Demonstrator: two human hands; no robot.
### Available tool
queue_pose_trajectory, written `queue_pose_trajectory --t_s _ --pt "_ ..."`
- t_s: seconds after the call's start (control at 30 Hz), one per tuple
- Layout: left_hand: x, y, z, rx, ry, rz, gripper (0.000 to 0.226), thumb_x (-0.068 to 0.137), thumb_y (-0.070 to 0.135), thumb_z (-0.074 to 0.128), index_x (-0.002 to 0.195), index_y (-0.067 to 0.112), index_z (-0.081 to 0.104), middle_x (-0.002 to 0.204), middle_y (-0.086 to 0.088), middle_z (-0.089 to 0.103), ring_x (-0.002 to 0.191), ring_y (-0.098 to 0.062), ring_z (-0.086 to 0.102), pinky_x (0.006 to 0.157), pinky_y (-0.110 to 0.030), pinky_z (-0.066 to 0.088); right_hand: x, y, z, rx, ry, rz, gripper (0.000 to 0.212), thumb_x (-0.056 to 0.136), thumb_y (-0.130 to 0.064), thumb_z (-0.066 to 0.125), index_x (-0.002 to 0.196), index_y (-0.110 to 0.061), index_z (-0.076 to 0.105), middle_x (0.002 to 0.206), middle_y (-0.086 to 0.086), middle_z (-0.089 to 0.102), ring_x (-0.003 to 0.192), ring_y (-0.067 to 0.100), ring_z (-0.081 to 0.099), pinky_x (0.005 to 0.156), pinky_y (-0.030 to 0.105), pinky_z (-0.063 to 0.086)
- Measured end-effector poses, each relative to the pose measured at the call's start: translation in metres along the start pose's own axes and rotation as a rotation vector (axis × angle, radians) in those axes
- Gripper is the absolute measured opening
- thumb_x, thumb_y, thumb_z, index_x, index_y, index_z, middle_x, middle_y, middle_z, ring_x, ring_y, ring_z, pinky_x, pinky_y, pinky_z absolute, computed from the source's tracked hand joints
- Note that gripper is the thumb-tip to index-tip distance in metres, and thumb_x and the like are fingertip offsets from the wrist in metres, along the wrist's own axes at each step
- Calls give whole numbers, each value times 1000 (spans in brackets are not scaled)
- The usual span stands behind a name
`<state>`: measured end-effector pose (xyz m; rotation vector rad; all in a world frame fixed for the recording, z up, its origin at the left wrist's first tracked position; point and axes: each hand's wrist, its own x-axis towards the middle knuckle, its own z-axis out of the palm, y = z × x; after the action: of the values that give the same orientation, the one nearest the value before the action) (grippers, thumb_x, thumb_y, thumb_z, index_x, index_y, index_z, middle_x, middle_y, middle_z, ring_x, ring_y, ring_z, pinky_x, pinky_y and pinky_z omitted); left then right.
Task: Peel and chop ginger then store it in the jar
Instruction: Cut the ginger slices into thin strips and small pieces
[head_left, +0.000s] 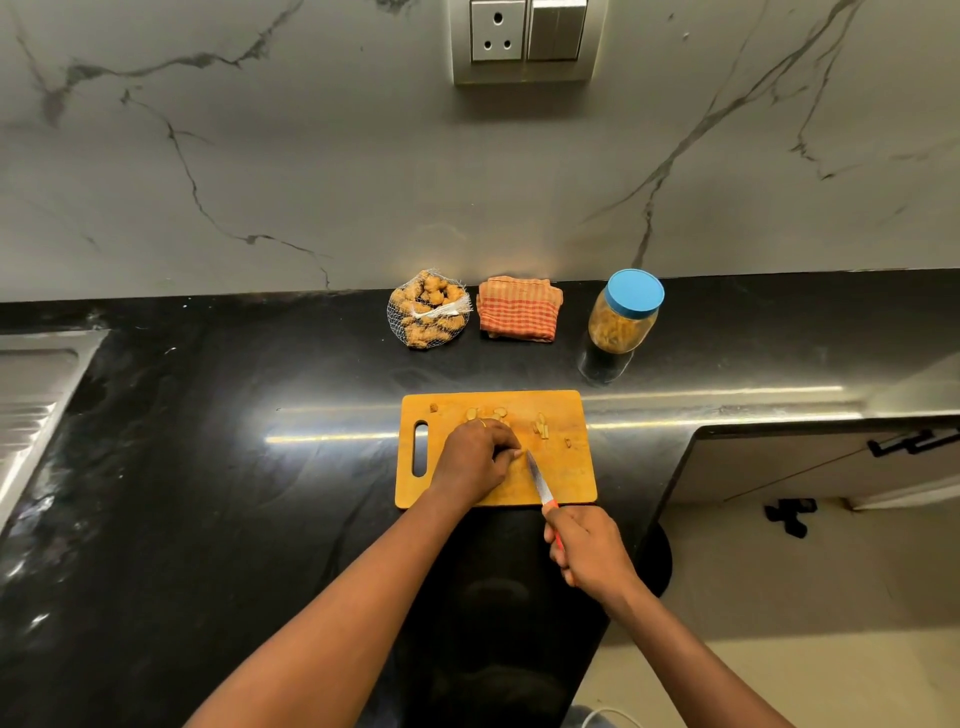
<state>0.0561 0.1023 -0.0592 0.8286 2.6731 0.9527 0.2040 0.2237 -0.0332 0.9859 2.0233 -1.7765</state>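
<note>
A folded checkered cloth (519, 309) lies on the black counter (208, 441).

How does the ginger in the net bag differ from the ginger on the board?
The bagged ginger is whole and heaped inside netting; the board ginger lies loose in small cut pieces. The bagged ginger sits by the wall, the board ginger on the cutting board farther from it. Both are tan.

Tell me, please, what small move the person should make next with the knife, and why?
Probably press the knife down for a slice beside the left hand. The right hand grips its red handle, the blade tip sits by the left fingers, which curl down on the cutting board as if pinning something hidden beneath. A few cut pieces lie there, and the jar is lidded.
</note>
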Motion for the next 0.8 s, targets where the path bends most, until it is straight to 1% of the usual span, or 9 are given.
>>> queue_pose_trajectory --t_s 0.13,0.2,0.27,0.33,0.4,0.47,0.53,0.67,0.8 --pt "0 -1 1 -7 -3 -6 10 82 20 74 91 17 78 99 4 73 94 -13 64 86 -31 51 -2 1 -4 141 -91 88 41 101 -32 51 71 -6 59 50 7 43 38 15 34 40 22 28" --pt "0 -1 1 -6 -7 -8 10 82 20 74 91 17 78 100 4 73 95 -13 64 86 -31 51 -2 5 -7 143 -122 85 42 101 -34 51 71 -6 59 50 7 44 37 15 34 40 23 28" --pt "0 -1 1 -5 -11 -7 10 83 20 73 91 17 78 100 4 73 95 -14 64 87 -32 50 -2 8 -10 95 -82 33 44 101 -35 51 69 -6 59 49 7 46 38 16 37 41 24 30" --pt "1 -1 0 3 -16 -12 11 84 21 73 92 17 78 101 5 73 97 -13 63 88 -31 50 1 9 -12 -82 26 -104 47 102 -36 49 67 -6 59 48 6 51 40 20 44 43 30 36" --pt "1 0 0 6 -18 -20 10 84 22 72 92 19 77 101 6 72 96 -11 63 88 -31 49 7 4 -12 -395 123 -258 46 103 -38 46 67 -11 59 53 4 57 47 19 53 49 37 41" --pt "0 -1 1 3 -12 -25 10 83 23 73 92 19 77 100 6 72 95 -11 63 88 -31 50 12 -4 -11 -676 182 -345 43 103 -40 42 70 -17 55 61 -1 57 55 16 56 51 35 41" --pt "0 0 0 -1 -13 -31 11 83 22 73 93 19 77 101 6 72 95 -11 63 89 -30 49 17 -12 -6 -876 207 -398 38 103 -42 38 78 -20 55 68 -2 58 62 17 57 54 32 42" --pt "-1 0 0 -12 0 -15 13 83 21 74 95 17 78 102 4 73 95 -13 64 87 -27 48 22 -15 5 -1016 220 -427 37 103 -42 33 94 -19 60 77 0 62 65 18 61 58 33 51" --pt "-1 -4 1 -17 14 -1 14 83 22 74 96 17 78 103 3 73 96 -13 64 88 -28 49 21 -12 9 -1086 249 -422 36 104 -42 30 98 -19 58 77 -1 63 65 19 62 55 31 47"
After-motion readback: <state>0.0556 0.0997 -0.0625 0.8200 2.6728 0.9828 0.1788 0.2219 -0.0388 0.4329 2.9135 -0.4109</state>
